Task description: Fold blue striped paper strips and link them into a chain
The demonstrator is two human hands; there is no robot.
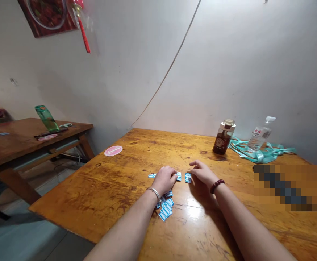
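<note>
My left hand, with a silver bangle on its wrist, is bent low over the table. Its thumb and fingertips close on the left edge of some small blue-and-white cards; part of the fingers is hidden. Just to the right lies another small group of blue-and-white cards. Beside that group is my right hand, fingers apart and nothing held. A loose pile of similar cards is spread below my left wrist, partly covered by it. One more card sticks out left of my left hand.
Toward the wall stand a dark-filled bottle and a clear plastic bottle among teal ribbons. A pink round sticker is at the table's left. A pixelated patch covers something at right. Another table holds a green bottle.
</note>
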